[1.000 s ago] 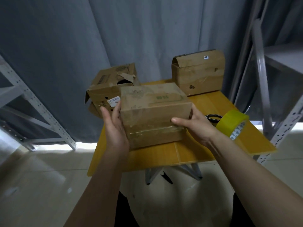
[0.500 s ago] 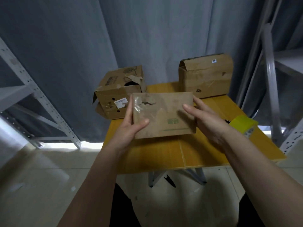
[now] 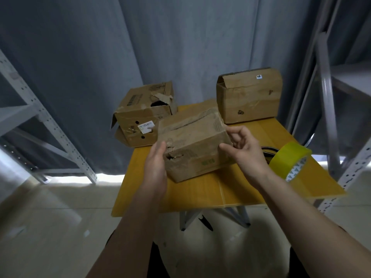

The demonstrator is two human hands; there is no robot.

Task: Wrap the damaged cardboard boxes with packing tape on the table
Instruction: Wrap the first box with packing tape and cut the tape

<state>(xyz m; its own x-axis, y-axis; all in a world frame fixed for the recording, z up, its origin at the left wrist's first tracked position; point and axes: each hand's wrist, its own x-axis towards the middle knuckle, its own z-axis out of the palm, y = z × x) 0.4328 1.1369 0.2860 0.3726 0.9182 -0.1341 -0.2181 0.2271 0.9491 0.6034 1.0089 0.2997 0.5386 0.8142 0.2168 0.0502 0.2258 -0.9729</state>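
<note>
A worn cardboard box [image 3: 195, 145] sits tilted in the middle of the yellow table [image 3: 200, 193], with a torn hole at its near left corner. My left hand [image 3: 156, 167] presses flat against the box's left end, fingers straight. At the box's right end, my right hand [image 3: 244, 149] grips the edge with its thumb on the front face and its fingers curled behind. A roll of yellow packing tape [image 3: 289, 162] stands tilted beside my right forearm, near the table's right edge.
Two more damaged boxes stand at the back of the table: a torn one with a white label [image 3: 142, 115] at the left and a taller one [image 3: 249, 95] at the right. A black ring [image 3: 270, 151] lies behind the tape. Metal shelving frames flank the table; a grey curtain hangs behind.
The box has been turned in my hands, its torn corner now facing me and its bottom edge lowered to the table. My right fingers have curled onto its right edge.
</note>
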